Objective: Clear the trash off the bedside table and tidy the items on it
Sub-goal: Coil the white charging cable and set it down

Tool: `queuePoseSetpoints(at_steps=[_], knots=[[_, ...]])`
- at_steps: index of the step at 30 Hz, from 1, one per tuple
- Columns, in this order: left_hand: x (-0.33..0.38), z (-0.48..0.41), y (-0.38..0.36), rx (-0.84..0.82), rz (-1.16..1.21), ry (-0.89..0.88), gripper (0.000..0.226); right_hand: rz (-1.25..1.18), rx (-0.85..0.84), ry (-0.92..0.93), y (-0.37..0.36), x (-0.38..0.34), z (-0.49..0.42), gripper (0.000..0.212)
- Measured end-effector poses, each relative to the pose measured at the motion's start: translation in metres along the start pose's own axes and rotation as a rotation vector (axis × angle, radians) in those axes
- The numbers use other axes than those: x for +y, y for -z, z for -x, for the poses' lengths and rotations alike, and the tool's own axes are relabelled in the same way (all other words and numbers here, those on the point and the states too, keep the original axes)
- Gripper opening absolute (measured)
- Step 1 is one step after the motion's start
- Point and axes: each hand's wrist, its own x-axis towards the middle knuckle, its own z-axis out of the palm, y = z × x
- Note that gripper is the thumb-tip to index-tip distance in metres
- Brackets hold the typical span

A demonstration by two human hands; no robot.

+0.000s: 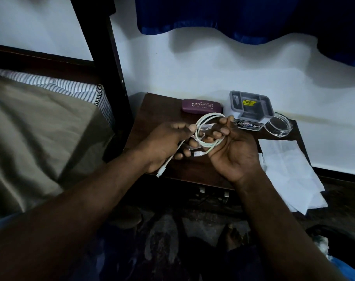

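A bed with an olive-brown cover and blue-striped sheet (40, 128) fills the left of the scene. Just to its right stands the dark brown wooden bedside table (156, 110), set against the white wall. A crumpled sheet of white paper (290, 165) hangs over the table's right edge, which by my reading is trash not yet cleared. At the far side sit a grey plastic compartment tray (233, 101), a maroon oblong spectacle case (202, 106) to its left and a round clear glass ashtray (278, 124) to its right. Above the table's middle, both hands hold a white charging cable (196, 131). The right hand (235, 151) lies palm up with its fingers curled through about 2 loops of the coil. The left hand (166, 145) pinches the cable between thumb and curled fingers just left of the coil. From that pinch the loose tail runs near-left, ending in 1 plug that hangs off the table's near edge, while the other plug lies between the hands. The tail's long axis points from near-left to far-right, straight at the coil, so the left hand is the one placed to feed it. Winding that last length round the right fingers looks like the step in hand.
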Motion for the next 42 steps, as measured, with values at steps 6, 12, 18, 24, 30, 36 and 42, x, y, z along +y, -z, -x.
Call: queuePoseSetpoints(at_steps=[6, 12, 18, 24, 30, 36, 42], knots=[[-0.002, 0.002, -0.005, 0.012, -0.109, -0.028, 0.035, 0.042, 0.074, 0.068, -0.002, 0.007, 0.001, 0.037], [0.0, 0.004, -0.004, 0.086, -0.206, -0.046, 0.036, 0.144, 0.085, 0.144, -0.004, 0.019, 0.001, 0.034], [-0.004, 0.007, -0.007, 0.293, -0.611, -0.289, 0.019, 0.263, 0.14, 0.283, -0.01, 0.034, -0.001, 0.035], [0.0, 0.007, -0.007, 0.254, -0.43, -0.29, 0.017, 0.265, 0.162, 0.282, -0.004, 0.028, -0.004, 0.035], [-0.007, 0.006, -0.006, 0.154, -0.58, -0.375, 0.019, 0.137, 0.179, 0.192, 0.0, 0.027, -0.004, 0.036], [-0.001, 0.006, -0.001, 0.064, -0.477, -0.251, 0.026, 0.049, 0.216, 0.074, 0.006, 0.018, -0.005, 0.036], [0.0, 0.006, 0.01, 0.019, -0.948, -0.478, 0.028, -0.014, 0.231, 0.037, 0.008, 0.016, -0.008, 0.036]])
